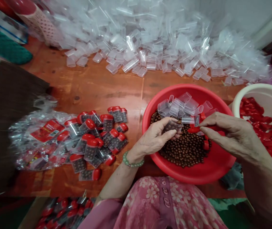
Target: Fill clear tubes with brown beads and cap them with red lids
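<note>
My left hand (156,136) is closed round a small clear plastic vial (171,126) filled with brown beads, held over the red basin (212,168). My right hand (226,132) pinches a red cap (194,129) right beside the vial's open end. The basin holds a heap of small brown beads (186,151), several empty clear vials (181,106) and a few loose red caps. A green bead bracelet (131,163) circles my left wrist.
Filled red-capped vials (95,140) lie piled on the wooden table (95,86) at left, beside clear plastic bags (38,140). A huge heap of empty clear vials (155,41) covers the far side. A white basin (265,92) of red caps stands at right.
</note>
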